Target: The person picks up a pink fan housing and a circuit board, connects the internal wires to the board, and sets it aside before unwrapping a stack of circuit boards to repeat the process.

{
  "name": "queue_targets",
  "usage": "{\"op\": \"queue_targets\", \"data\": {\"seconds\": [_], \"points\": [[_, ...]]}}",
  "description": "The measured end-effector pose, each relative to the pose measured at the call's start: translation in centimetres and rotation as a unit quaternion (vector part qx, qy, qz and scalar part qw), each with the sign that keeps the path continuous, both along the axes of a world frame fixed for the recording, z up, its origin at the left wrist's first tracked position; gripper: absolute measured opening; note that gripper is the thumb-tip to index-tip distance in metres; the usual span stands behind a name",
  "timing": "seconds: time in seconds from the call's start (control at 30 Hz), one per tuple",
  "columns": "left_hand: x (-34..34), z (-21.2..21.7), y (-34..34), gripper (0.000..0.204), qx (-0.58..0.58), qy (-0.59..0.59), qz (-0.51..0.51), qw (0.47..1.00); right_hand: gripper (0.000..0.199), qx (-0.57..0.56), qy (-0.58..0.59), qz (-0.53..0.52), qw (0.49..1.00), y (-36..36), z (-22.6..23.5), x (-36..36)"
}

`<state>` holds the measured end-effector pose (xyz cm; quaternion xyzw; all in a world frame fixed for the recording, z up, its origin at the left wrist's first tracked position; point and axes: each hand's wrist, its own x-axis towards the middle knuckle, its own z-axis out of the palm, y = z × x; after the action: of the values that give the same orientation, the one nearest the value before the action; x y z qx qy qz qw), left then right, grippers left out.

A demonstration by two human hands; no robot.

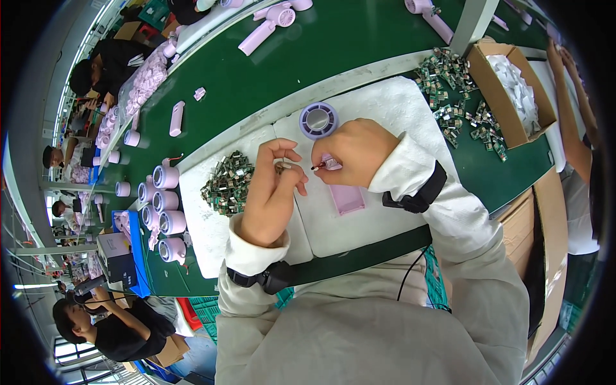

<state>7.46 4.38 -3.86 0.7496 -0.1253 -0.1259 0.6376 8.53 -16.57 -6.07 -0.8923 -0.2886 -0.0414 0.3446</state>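
A lavender handheld fan lies on the white foam sheet, its round head (319, 120) away from me and its open handle shell (348, 197) toward me. My right hand (357, 153) is closed around the fan between head and handle, hiding that stretch. At its fingertips, short dark and red wire ends stick out beside a lavender bit. To the left of it, my left hand (266, 192) has thumb and index finger pinched on a small pale piece, too small to make out. A pile of small green circuit boards (230, 185) lies just left of that hand.
Several lavender fans (165, 200) stand at the left. More circuit boards (452, 86) lie at the right, beside a cardboard box (521, 131) of white pieces. A metal rail (359, 77) crosses behind the foam (391, 212). Other people work at the left and right edges.
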Motion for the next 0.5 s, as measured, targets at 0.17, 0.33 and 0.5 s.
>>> {"op": "queue_targets", "data": {"seconds": [0.17, 0.33, 0.5], "points": [[-1.1, -1.2, 0.0, 0.03, -0.029, -0.004, -0.035, 0.999, 0.016, -0.013, 0.008, -0.004, 1.0, -0.2, 0.5, 0.0], [-1.4, -0.7, 0.0, 0.034, 0.034, -0.02, 0.019, 0.999, 0.011, -0.012, -0.003, 0.003, 1.0, -0.4, 0.4, 0.2], [-1.1, -1.0, 0.9, 0.035, 0.003, -0.012, -0.039, 0.999, 0.01, 0.048, 0.001, 0.028, 0.998, -0.4, 0.3, 0.2]]}}
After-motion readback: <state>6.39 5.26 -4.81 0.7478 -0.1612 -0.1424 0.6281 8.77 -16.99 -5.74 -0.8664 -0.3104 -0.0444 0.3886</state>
